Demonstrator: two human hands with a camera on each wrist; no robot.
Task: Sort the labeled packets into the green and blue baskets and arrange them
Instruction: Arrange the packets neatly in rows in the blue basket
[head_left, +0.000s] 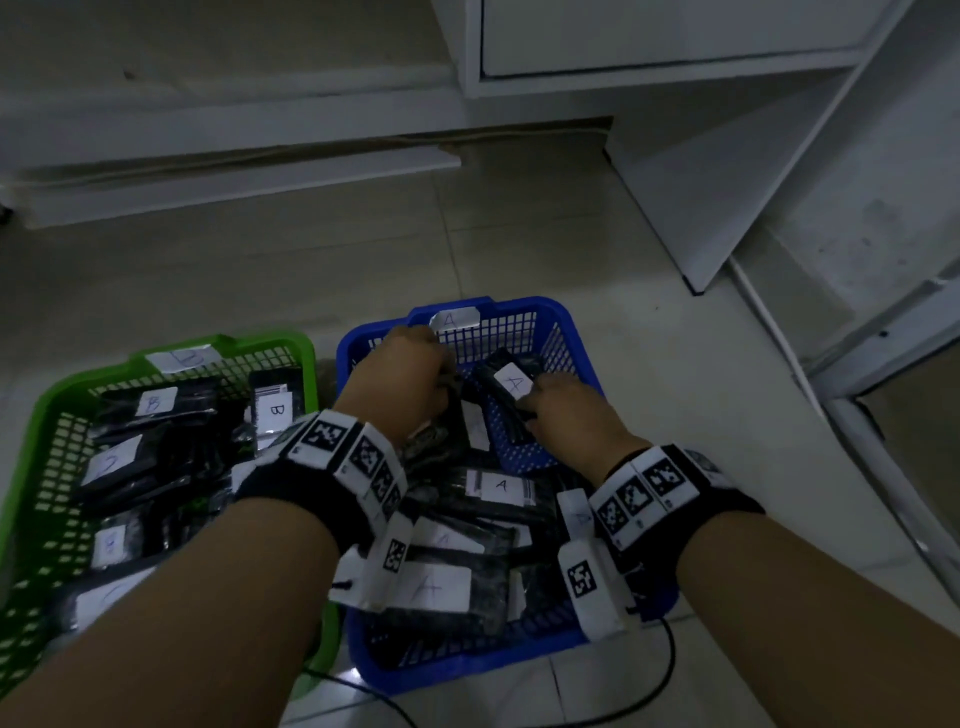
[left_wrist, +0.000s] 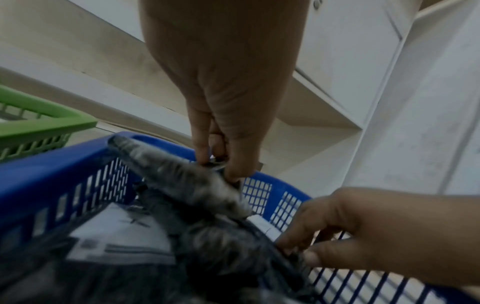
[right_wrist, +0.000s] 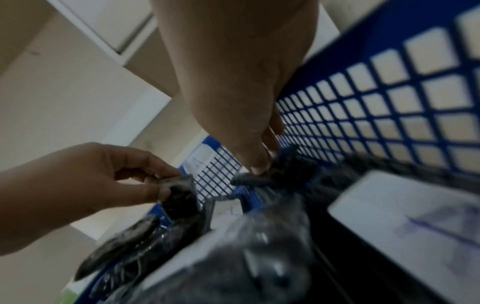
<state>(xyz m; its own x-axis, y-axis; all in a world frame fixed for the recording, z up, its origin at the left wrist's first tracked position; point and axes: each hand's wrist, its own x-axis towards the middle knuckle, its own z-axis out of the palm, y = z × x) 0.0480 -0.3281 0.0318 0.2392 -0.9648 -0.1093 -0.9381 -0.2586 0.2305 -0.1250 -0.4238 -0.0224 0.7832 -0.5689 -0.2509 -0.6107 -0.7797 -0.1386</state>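
Note:
The blue basket (head_left: 563, 325) tagged A holds several black packets with white A labels. The green basket (head_left: 47, 410) to its left holds several black packets labelled B. Both hands are inside the far end of the blue basket. My left hand (head_left: 410, 374) pinches the top edge of a black packet (left_wrist: 182, 174) standing on edge against the left wall. My right hand (head_left: 558, 410) grips a black packet with an A label (head_left: 511, 382) near the right wall; in the right wrist view its fingertips (right_wrist: 259, 167) pinch the packet's edge (right_wrist: 262, 179).
Both baskets stand on a pale tiled floor. White cabinet panels (head_left: 727, 171) rise behind and to the right. A low white board (head_left: 234, 176) lies at the back left. A black cable (head_left: 660, 691) runs on the floor by the blue basket's near edge.

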